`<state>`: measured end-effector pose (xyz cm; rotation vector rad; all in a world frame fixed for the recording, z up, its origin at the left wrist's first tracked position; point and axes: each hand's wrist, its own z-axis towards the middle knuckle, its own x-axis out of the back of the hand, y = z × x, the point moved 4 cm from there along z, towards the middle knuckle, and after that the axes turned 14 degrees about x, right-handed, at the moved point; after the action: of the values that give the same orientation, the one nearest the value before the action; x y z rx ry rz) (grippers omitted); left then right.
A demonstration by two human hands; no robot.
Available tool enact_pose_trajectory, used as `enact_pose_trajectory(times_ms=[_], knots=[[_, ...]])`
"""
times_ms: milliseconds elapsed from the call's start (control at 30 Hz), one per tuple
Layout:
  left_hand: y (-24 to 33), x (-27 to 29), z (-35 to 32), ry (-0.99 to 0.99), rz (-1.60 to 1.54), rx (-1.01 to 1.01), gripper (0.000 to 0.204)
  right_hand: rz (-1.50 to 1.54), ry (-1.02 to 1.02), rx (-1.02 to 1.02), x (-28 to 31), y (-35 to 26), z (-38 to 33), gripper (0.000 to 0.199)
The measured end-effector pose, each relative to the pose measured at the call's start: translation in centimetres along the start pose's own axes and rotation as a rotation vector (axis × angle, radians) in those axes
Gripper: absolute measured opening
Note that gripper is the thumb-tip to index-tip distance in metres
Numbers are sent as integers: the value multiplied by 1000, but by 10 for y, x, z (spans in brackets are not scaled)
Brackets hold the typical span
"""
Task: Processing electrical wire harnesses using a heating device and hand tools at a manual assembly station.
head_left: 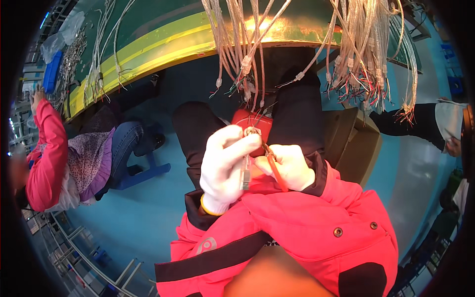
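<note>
In the middle of the view, my left hand (pixel 225 163), in a white glove with a yellow cuff edge, is closed on a clear-jacketed cable. The cable's small metal end piece (pixel 252 131) sticks up at the fingertips, and a flat metal plug (pixel 245 179) hangs below the fingers. My right hand (pixel 292 168) is wrapped around red-handled pliers (pixel 277 172), whose jaws are close to the end piece; whether they touch it I cannot tell. Behind both hands a red container (pixel 260 121) lies between my dark-trousered knees. Thin wires show above it.
Bundles of clear cables (pixel 363 54) with bared coloured wire ends hang over the yellow edge of the green bench (pixel 168 42). A cardboard box (pixel 354 146) stands right of my knees. Another person (pixel 84 153) sits at the left, near a blue bin (pixel 52 72). Someone else's hand (pixel 452 147) shows far right.
</note>
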<state>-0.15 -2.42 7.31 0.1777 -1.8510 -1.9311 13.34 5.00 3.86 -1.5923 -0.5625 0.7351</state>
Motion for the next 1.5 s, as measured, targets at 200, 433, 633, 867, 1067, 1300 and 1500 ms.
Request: enact_pose_trajectory(times_ms=[200, 433, 633, 867, 1067, 1300, 1500], knots=[[-13, 24, -2, 109, -753, 356, 35, -554, -163, 162, 10, -5, 2, 24], [-7, -15, 5, -201, -515, 832, 31, -797, -54, 626, 8, -5, 0, 23], [-32, -10, 9, -255, -487, 673, 27, -995, -6, 521, -2, -13, 4, 13], [-3, -1, 23, -331, -187, 616, 20, -838, 0, 412, -9, -11, 6, 17], [6, -1, 12, -219, -191, 570, 24, -284, -10, 64, -16, -10, -1, 26], [13, 16, 10, -493, 79, 742, 33, -889, -533, 151, -4, -64, 14, 41], [28, 13, 14, -434, 367, 471, 35, -925, -572, 143, 0, -74, 16, 44]])
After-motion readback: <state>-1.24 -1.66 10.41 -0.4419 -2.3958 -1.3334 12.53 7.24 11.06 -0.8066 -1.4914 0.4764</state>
